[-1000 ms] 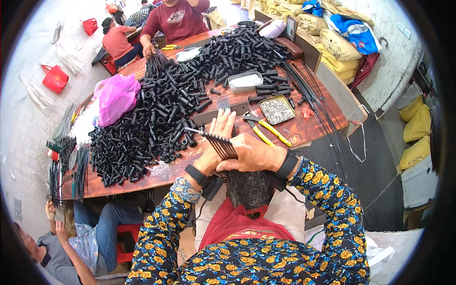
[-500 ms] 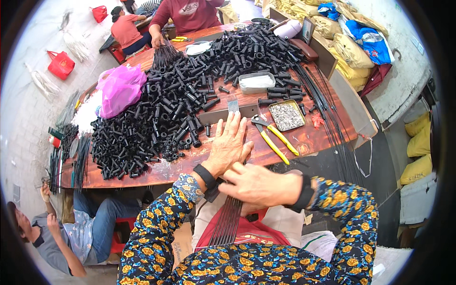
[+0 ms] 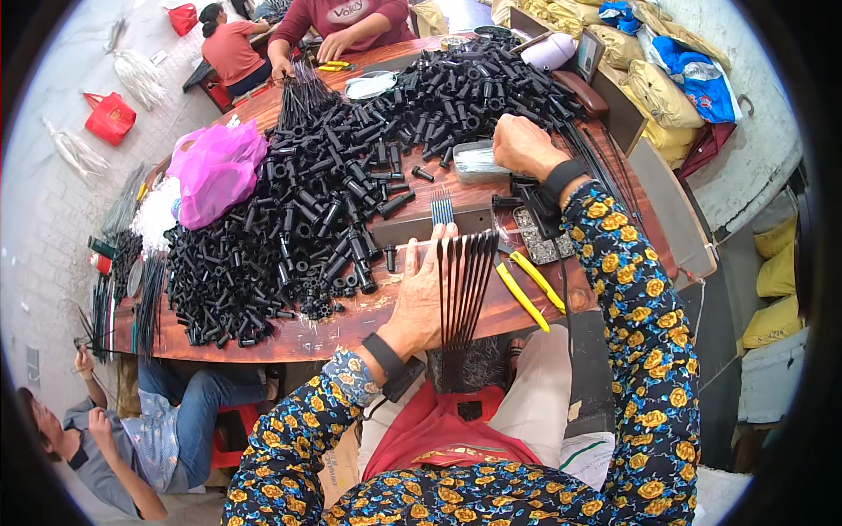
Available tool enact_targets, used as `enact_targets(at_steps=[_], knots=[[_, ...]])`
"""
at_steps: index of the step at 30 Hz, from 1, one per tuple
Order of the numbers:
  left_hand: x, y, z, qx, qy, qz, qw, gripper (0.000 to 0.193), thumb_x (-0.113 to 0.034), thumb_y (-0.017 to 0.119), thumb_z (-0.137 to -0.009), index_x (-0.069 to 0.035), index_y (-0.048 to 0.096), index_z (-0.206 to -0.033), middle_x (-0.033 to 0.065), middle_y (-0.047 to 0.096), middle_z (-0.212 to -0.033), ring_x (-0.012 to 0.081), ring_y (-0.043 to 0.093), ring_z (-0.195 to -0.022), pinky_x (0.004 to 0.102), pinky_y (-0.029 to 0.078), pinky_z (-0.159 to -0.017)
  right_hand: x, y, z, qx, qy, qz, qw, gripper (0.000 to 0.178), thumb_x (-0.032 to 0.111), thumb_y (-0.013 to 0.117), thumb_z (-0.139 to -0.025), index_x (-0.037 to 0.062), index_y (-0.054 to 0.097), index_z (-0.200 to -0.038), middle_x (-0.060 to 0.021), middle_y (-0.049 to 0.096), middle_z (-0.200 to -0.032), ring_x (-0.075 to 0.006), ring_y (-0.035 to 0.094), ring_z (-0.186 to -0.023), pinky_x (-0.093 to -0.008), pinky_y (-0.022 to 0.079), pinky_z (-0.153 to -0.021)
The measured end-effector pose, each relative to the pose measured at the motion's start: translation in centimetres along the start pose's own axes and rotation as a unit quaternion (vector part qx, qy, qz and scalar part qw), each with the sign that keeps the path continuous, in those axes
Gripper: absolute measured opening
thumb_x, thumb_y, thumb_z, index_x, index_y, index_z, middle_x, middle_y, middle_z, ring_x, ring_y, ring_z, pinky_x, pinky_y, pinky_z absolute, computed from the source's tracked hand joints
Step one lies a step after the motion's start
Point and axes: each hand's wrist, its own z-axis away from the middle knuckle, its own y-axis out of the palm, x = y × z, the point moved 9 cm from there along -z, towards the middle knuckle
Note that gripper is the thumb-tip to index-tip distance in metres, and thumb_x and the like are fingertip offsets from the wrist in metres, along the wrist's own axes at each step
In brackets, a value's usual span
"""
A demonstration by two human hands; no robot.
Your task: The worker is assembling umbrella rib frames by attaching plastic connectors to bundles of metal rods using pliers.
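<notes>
My left hand point(image 3: 419, 300) lies flat at the table edge, fingers stretched out over a row of thin rods. Their pale bluish tips point(image 3: 442, 209) stick out beyond the fingertips, by a low metal bar point(image 3: 474, 221). Beside that hand, long black rods point(image 3: 465, 289) fan out over the table edge. My right hand point(image 3: 526, 147) is closed, at the right side of a clear box of thin pale pieces point(image 3: 476, 163); anything between its fingers is hidden. Below its wrist sits a tin of small metal bits point(image 3: 537, 235), partly covered by the wrist device.
Yellow-handled pliers point(image 3: 531, 285) lie right of my left hand. A large heap of black tubular parts point(image 3: 324, 202) covers the table's left and middle, with a pink plastic bag point(image 3: 219, 171) on it. Long black rods lie along the right edge. Other people sit around the table.
My right hand has left the rods above my lap and moved up to the clear box. The black rods now rise in a fan beside my left hand, which stays flat.
</notes>
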Motion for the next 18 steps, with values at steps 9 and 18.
enact_targets(at_steps=[9, 18], knots=[[0.1, 1.0, 0.3, -0.022, 0.001, 0.044, 0.999, 0.067, -0.04, 0.055, -0.086, 0.006, 0.044, -0.135, 0.0278, 0.031, -0.147, 0.04, 0.027, -0.141, 0.0584, 0.018, -0.112, -0.5, 1.4, -0.1, -0.094, -0.061, 0.014, 0.994, 0.014, 0.001, 0.06, -0.07, -0.0016, 0.067, -0.082, -0.0272, 0.066, -0.09, -0.0418, 0.066, -0.089, -0.0484, 0.054, -0.076], [0.0, 0.4, 0.8, 0.023, -0.03, 0.067, 0.997, 0.068, -0.04, 0.053, -0.09, 0.005, 0.037, -0.14, 0.0254, 0.025, -0.151, 0.0387, 0.02, -0.143, 0.0581, 0.019, -0.112, 0.8, 2.1, 0.4, -0.115, -0.102, 0.051, 0.987, 0.014, 0.007, 0.064, -0.068, -0.0012, 0.068, -0.079, -0.0253, 0.067, -0.082, -0.0401, 0.067, -0.08, -0.0467, 0.054, -0.073]])
